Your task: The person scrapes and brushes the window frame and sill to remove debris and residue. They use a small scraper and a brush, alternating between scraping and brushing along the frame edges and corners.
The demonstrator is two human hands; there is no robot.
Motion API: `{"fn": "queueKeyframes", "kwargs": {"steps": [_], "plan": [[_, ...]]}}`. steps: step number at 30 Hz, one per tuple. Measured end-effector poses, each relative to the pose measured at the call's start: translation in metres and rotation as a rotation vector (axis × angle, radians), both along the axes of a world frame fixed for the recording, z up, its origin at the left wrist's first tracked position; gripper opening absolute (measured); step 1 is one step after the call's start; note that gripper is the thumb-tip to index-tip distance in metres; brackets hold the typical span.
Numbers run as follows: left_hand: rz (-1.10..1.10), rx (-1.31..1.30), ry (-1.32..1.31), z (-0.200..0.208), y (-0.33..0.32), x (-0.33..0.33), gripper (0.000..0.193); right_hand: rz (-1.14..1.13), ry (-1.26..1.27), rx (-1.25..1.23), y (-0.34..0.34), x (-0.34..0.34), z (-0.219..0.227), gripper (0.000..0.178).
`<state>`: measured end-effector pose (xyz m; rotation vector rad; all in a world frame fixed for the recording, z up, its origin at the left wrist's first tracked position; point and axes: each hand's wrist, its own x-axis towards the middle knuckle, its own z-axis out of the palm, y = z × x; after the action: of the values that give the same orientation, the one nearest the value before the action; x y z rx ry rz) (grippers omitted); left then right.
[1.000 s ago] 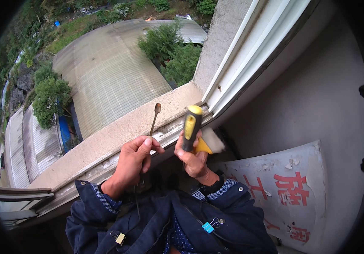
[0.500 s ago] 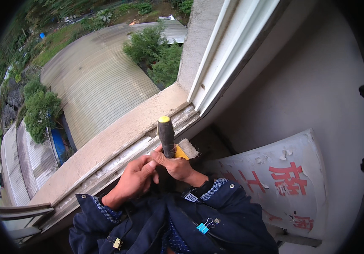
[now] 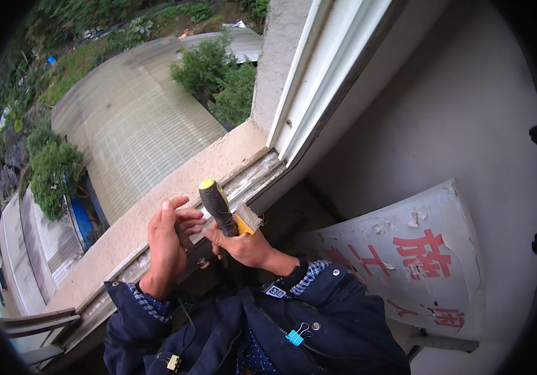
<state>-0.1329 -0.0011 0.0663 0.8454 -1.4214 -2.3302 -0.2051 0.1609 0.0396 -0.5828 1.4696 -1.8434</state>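
Note:
My right hand (image 3: 253,249) is closed round a screwdriver (image 3: 217,205) with a black, yellow-ended handle pointing up, and a brush (image 3: 248,220) with pale bristles and a yellow body. Most of the screwdriver's shaft is hidden by the fingers. My left hand (image 3: 163,240) is beside it, palm turned inward, fingers apart and nothing held in them. Between and below the hands a small dark piece with an orange band (image 3: 203,264) shows; I cannot tell what it is or whether it is touched. Just beyond both hands runs the worn window track (image 3: 237,181).
A concrete ledge (image 3: 162,194) drops off to corrugated roofs (image 3: 137,106) and trees far below. The white window frame (image 3: 318,75) rises ahead. A peeling white board with red characters (image 3: 378,237) leans at the right by the grey wall (image 3: 468,106).
My left hand has come away from the right one, moved left and spread its fingers. My right hand has shifted left with the screwdriver and brush, and the screwdriver handle tilts further left.

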Motion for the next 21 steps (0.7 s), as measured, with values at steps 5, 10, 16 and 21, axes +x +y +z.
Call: {"fn": "queueKeyframes", "kwargs": {"steps": [5,10,16,21], "plan": [[-0.119,0.195,0.148,0.001,0.006,-0.002,0.049,0.067,-0.034,0.027,-0.011,0.003,0.003,0.022],[-0.033,0.101,0.049,0.009,0.022,-0.01,0.042,0.049,-0.07,0.038,-0.014,0.007,0.003,0.018],[-0.175,0.019,-0.06,0.012,0.023,-0.009,0.05,-0.052,-0.201,-0.031,-0.018,0.003,-0.003,0.015],[-0.587,-0.464,-0.187,0.018,0.019,0.018,0.051,-0.273,-0.111,-0.08,-0.011,-0.012,-0.005,0.015]]}}
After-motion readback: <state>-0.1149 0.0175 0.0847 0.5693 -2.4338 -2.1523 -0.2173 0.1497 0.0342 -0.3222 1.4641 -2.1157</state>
